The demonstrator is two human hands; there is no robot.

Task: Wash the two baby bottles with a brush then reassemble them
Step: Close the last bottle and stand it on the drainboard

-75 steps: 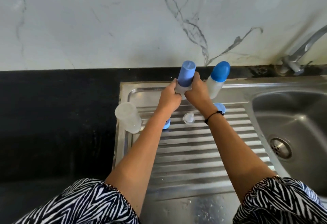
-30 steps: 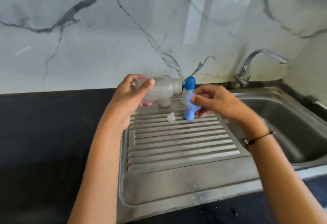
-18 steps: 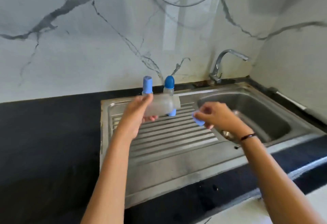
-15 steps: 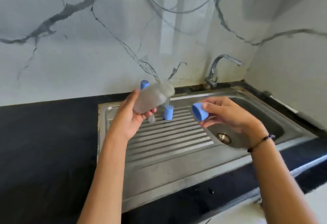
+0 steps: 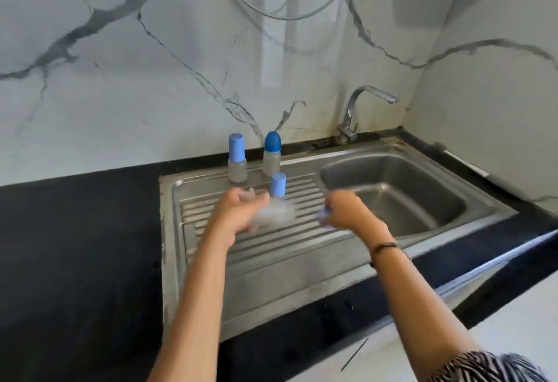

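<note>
Where half a second ago both were raised, our left hand (image 5: pixel 238 212) now grips the blurred clear bottle (image 5: pixel 273 215) low over the ridged drainboard (image 5: pixel 259 249), and our right hand (image 5: pixel 344 211) pinches a blue cap (image 5: pixel 322 215) beside the sink basin (image 5: pixel 422 200), bare steel toward the bench (image 5: pixel 75 261) edge.

Left hand (image 5: pixel 238 215) grips blurred bottle (image 5: pixel 273 215) over drainboard (image 5: pixel 271 264).
</note>
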